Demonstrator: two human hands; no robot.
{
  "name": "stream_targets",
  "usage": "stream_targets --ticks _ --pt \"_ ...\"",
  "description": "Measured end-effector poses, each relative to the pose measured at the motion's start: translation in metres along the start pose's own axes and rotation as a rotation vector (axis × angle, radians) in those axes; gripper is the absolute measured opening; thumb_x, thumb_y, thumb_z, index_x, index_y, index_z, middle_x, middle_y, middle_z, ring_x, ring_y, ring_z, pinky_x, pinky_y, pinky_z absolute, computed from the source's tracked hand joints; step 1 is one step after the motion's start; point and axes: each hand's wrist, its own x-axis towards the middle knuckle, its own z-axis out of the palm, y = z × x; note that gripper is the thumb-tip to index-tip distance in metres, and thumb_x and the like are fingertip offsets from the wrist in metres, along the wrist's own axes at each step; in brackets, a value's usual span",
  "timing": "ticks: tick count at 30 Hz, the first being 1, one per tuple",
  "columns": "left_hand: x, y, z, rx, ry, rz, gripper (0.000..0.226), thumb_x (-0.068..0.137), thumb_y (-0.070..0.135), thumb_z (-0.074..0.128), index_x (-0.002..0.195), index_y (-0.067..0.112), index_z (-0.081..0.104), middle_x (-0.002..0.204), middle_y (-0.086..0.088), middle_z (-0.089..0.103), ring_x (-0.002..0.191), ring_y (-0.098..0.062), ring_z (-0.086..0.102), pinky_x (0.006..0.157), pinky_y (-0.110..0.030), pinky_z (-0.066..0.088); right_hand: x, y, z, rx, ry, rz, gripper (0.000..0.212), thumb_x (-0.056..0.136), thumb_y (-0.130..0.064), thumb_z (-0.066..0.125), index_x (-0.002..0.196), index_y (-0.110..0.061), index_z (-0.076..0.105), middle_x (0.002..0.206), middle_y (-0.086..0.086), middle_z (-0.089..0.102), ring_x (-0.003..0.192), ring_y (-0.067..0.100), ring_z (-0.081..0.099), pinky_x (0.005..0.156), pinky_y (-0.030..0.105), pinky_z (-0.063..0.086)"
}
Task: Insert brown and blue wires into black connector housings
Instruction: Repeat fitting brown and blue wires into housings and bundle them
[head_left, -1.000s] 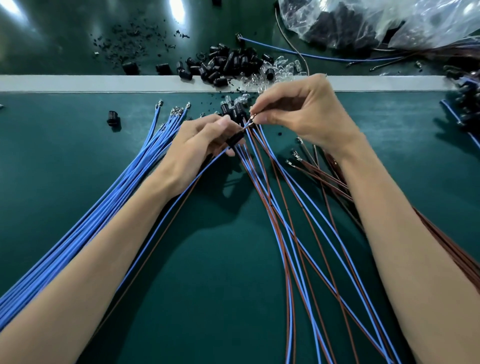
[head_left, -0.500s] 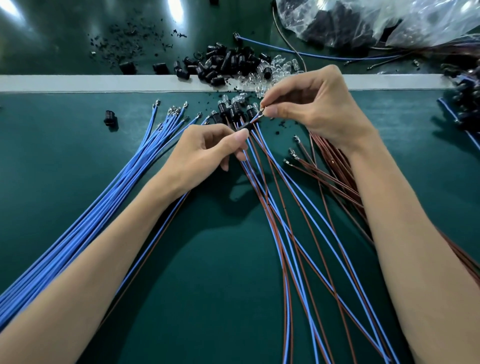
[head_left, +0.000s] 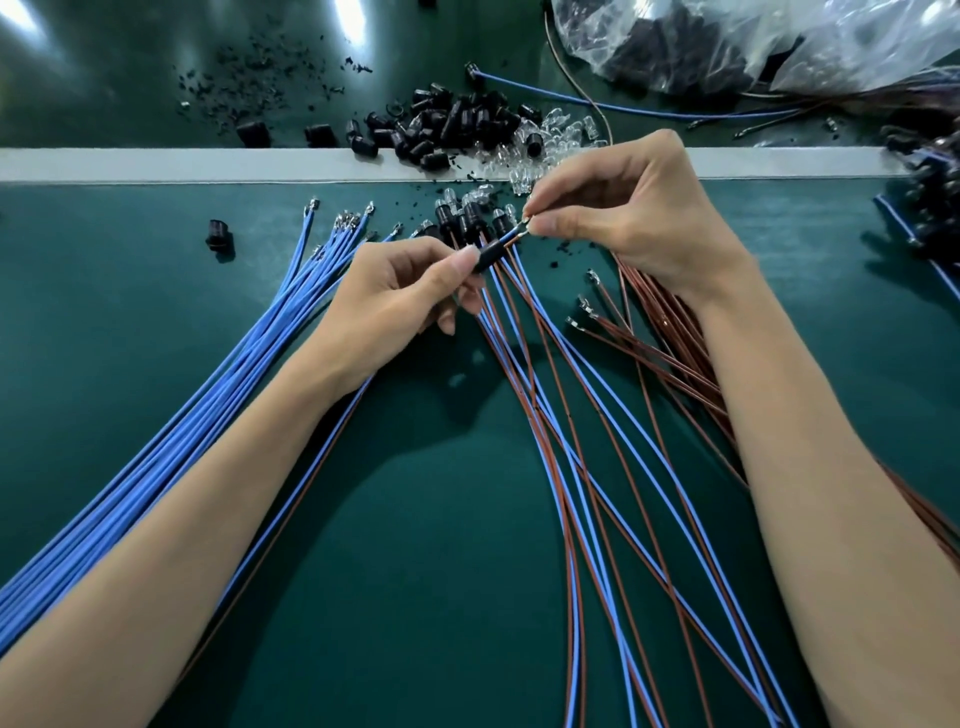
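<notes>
Green matting (head_left: 415, 545) covers the bench. On its left side lies a long loose bundle of blue insulated wires (head_left: 208, 415), and on its right a darker sheaf of brown insulated wires (head_left: 670, 338), both with small metal terminals on their far ends. Between them fans a set of paired blue and brown leads (head_left: 571, 441) that run up to a cluster of small black housings (head_left: 467, 221) lying on the mat. A heap of loose black plastic connector housings (head_left: 441, 124) sits beyond the pale strip.

The left hand (head_left: 395, 296) is curled, with thumb and forefinger pinching one short black cylindrical housing (head_left: 487, 257), raised above the mat. The right hand (head_left: 639, 218) pinches a tiny bright metal terminal (head_left: 522, 227) at a wire's end, just beside the housing's mouth. The colour of the short stretch of wire between them is hard to tell.

The wires look light and limp, so they would buckle if pushed from far back. The best hold is probably close behind the terminal, as the right hand has it. The housing looks rigid, smooth and small, and so likely to twist or slip. A firm pinch across its sides, leaving the open end free, should suit. The terminal appears thin and easily bent, so a straight, gentle push seems wise.
</notes>
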Motion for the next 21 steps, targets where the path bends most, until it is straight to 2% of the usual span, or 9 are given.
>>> stream_targets --ticks 2,5,10,16,21 --pt "0.000 -0.001 0.001 0.007 0.003 0.011 0.019 0.093 0.018 0.055 0.079 0.011 0.066 0.062 0.006 0.067 0.048 -0.005 0.053 0.048 -0.010 0.038 0.000 0.001 0.001 0.005 -0.004 -0.003 0.031 0.073 -0.002 0.077 0.103 -0.002 0.067 0.087 0.009 0.069 0.078 0.010 0.067 0.076 0.021 0.052" --pt "0.001 -0.001 0.001 0.016 -0.006 0.005 0.019 0.086 0.031 0.058 0.080 0.015 0.067 0.064 0.006 0.068 0.048 -0.006 0.055 0.047 -0.013 0.038 0.001 0.001 0.007 0.002 -0.024 -0.006 0.029 0.073 -0.003 0.077 0.100 -0.006 0.068 0.085 0.007 0.070 0.076 0.010 0.067 0.076 0.022 0.052" --pt "0.001 -0.001 -0.002 0.010 -0.032 0.025 0.021 0.086 0.033 0.056 0.080 0.015 0.066 0.063 0.007 0.068 0.045 -0.005 0.052 0.046 -0.012 0.036 0.004 0.001 0.017 0.023 -0.069 -0.030 0.026 0.073 -0.003 0.077 0.097 -0.010 0.069 0.085 0.007 0.070 0.077 0.011 0.068 0.076 0.023 0.052" --pt "0.002 0.000 -0.003 0.042 -0.080 -0.039 0.033 0.086 0.037 0.051 0.077 0.008 0.062 0.049 0.012 0.049 0.041 -0.003 0.037 0.043 -0.011 0.029 0.003 0.002 0.022 0.044 -0.056 -0.019 0.028 0.072 0.000 0.077 0.099 -0.005 0.068 0.086 0.008 0.069 0.077 0.012 0.067 0.077 0.024 0.052" --pt "0.002 0.000 -0.001 -0.014 -0.090 -0.055 0.028 0.085 0.037 0.051 0.075 0.012 0.061 0.049 0.012 0.044 0.044 -0.004 0.033 0.043 -0.011 0.025 0.002 -0.004 0.016 0.083 -0.193 0.081 0.028 0.079 -0.002 0.072 0.106 -0.011 0.066 0.093 0.013 0.070 0.083 0.012 0.066 0.081 0.024 0.051"
